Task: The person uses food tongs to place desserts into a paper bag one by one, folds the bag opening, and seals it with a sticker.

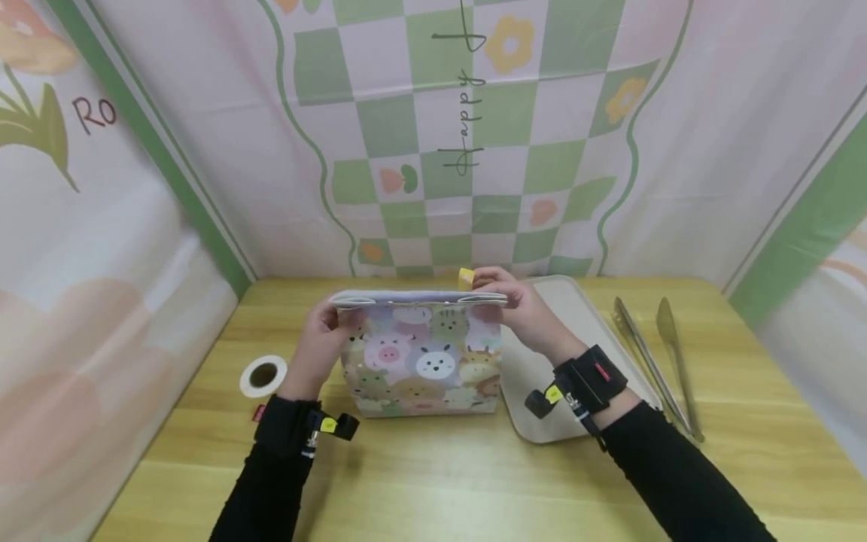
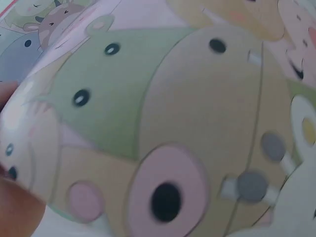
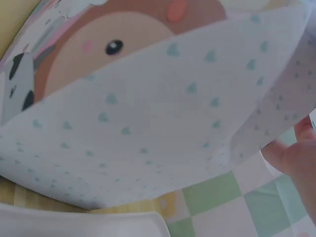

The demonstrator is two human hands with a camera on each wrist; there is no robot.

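Note:
In the head view a paper bag point(image 1: 420, 361) printed with cartoon animals stands upright on the table, its top edge folded over. My left hand point(image 1: 317, 348) grips the bag's upper left edge. At the upper right corner my right hand point(image 1: 531, 312) pinches the bag, its thumb in front. Beside the right fingertips, a small yellow piece point(image 1: 466, 278) sticks up behind the fold; what holds it is hidden. Printed animals on the bag point(image 2: 173, 98) fill the left wrist view. The right wrist view shows the bag's heart-patterned side point(image 3: 148, 123), with right-hand fingers point(image 3: 291, 153) at its edge.
A beige tray point(image 1: 535, 410) lies right of the bag, partly under the right forearm. Metal tongs point(image 1: 677, 354) rest beyond it, their arms spread. Left of the left hand is a white roll point(image 1: 247, 376), with a small red piece point(image 1: 259, 412) nearby. A patterned cloth point(image 1: 447, 135) hangs behind the table.

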